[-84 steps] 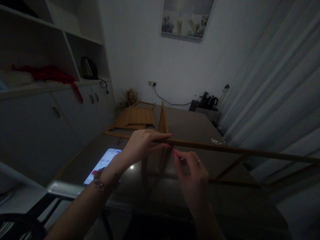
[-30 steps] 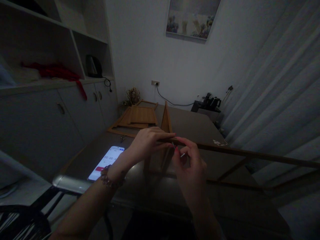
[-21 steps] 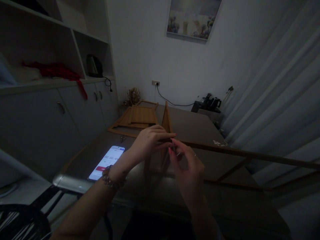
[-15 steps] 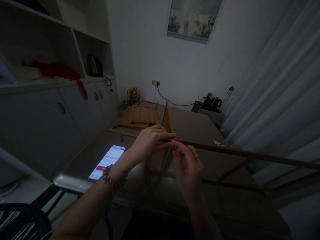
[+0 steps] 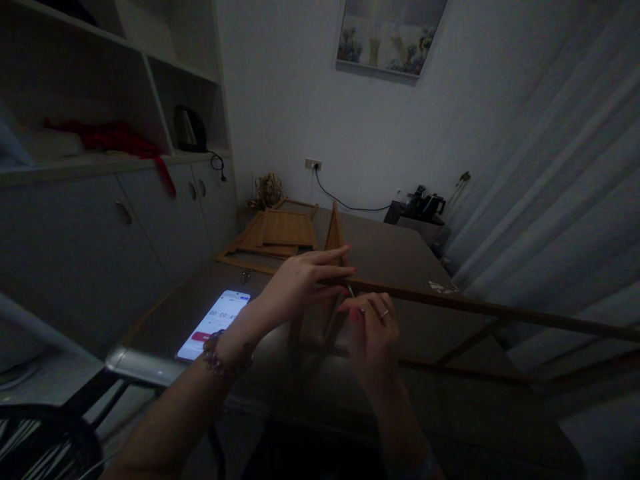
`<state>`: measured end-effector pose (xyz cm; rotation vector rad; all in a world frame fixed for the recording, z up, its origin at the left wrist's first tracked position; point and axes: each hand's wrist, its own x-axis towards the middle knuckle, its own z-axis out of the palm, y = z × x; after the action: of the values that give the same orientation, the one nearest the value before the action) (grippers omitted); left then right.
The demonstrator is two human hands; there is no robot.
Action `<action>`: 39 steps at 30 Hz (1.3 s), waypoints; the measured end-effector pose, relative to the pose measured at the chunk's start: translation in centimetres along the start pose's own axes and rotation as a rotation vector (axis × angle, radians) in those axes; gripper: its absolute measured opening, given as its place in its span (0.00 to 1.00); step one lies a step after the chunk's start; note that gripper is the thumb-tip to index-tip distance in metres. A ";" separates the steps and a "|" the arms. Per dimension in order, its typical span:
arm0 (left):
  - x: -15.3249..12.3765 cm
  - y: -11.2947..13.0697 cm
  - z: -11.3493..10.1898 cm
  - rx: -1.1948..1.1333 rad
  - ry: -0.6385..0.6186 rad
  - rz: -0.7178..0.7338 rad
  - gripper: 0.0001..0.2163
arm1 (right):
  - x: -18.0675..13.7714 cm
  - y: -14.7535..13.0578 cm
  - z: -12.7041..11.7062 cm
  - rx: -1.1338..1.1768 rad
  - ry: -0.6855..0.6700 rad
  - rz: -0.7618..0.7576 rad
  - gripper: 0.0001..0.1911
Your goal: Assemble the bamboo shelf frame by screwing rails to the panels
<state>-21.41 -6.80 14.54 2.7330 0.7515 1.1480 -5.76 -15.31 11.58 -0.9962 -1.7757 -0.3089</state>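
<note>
While bracing the long wooden rail [image 5: 475,308] with the left hand [image 5: 300,283], fingers spread flat along its top, pinching a small metal key or screw tool [image 5: 351,292] in the clenched right hand [image 5: 370,333] at the joint just below the left fingertips. Judging the frame as partly built: upright bamboo panel [image 5: 334,235] standing beyond the hands, more flat bamboo panels [image 5: 277,233] lying unassembled farther off. Working over a dark glossy table [image 5: 380,253], lit phone [image 5: 214,323] glowing left of the left wrist, in a dim room.
</note>
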 end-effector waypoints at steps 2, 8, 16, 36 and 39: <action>0.0 -0.1 0.0 -0.027 -0.025 -0.002 0.18 | -0.1 0.0 0.0 -0.014 -0.025 -0.009 0.13; 0.1 0.1 -0.2 -0.016 -0.033 -0.005 0.17 | -0.1 0.4 -0.1 -0.169 -0.078 -0.085 0.15; 0.1 0.7 -0.4 0.023 -0.014 0.006 0.17 | 0.2 0.7 -0.3 -0.058 -0.098 -0.084 0.21; 0.0 0.3 0.7 0.222 0.140 0.108 0.16 | -1.1 1.7 0.6 0.407 0.104 -0.028 0.13; 0.1 0.3 0.8 0.230 0.170 0.124 0.16 | -1.4 1.7 1.1 0.394 0.186 -0.017 0.14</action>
<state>-20.72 -6.93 14.08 2.9332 0.7875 1.4180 -5.01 -14.27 9.48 -0.6498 -1.5958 -0.0541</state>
